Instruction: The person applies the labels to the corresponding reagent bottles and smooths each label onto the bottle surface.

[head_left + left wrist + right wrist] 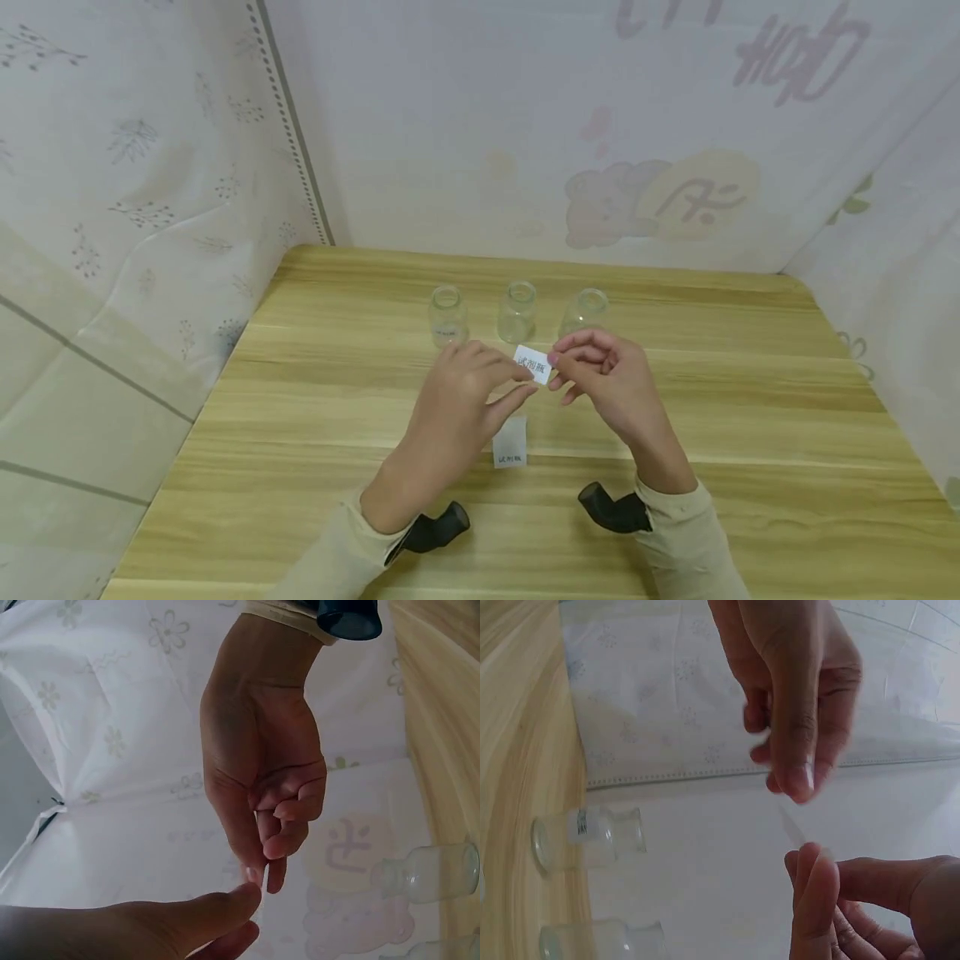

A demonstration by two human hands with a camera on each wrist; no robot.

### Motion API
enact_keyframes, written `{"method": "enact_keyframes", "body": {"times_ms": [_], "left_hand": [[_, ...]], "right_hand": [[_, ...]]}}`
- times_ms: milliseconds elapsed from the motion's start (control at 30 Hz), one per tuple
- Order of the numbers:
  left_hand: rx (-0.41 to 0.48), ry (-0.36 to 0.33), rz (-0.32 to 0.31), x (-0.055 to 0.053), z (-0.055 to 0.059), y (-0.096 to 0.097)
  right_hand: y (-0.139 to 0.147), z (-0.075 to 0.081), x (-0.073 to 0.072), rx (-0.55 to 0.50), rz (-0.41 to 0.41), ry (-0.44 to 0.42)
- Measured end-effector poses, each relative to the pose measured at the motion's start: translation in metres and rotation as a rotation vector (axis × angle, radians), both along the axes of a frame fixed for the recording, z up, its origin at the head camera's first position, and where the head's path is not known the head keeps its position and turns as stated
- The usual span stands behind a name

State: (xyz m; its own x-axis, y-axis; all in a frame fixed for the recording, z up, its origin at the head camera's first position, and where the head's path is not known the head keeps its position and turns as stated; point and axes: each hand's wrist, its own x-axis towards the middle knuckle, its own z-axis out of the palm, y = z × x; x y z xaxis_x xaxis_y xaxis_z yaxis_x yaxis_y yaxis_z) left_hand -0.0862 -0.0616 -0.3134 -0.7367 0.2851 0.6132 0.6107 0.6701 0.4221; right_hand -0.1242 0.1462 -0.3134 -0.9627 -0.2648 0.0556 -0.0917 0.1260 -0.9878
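My right hand [618, 379] pinches a small white label [531, 358] with printed characters between thumb and forefinger, above the table. Close to its lower left corner is my left hand [453, 417], forefinger overlapping the label and thumb apart below it. In the right wrist view the label [789, 825] stands edge-on in my right fingers, with the left fingertips [801, 780] just off it. Behind the hands stand three clear glass jars: a left jar [447, 310] bearing a label, a middle jar [517, 315] and a right jar [587, 307], partly hidden by my right hand.
A white label sheet [510, 437] with print along its bottom lies on the wooden table [750, 400], beneath the hands. Patterned cloth [450, 125] hangs behind the table and along its sides. Black curved pieces [611, 508] stick out at both cuffs.
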Motion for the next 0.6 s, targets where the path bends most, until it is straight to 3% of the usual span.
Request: {"method": "enact_keyframes", "body": {"times_ms": [133, 233, 600], "left_hand": [[0.159, -0.2, 0.077, -0.004, -0.001, -0.003], [0.255, -0.298, 0.096, -0.008, -0.003, -0.004], [0.412, -0.393, 0.05, -0.012, -0.004, -0.004]], "right_hand": [[0.003, 0.001, -0.001, 0.036, -0.017, 0.105], [0.004, 0.0, -0.001, 0.05, 0.0, 0.18], [0.002, -0.001, -0.001, 0.079, 0.019, 0.278]]}}
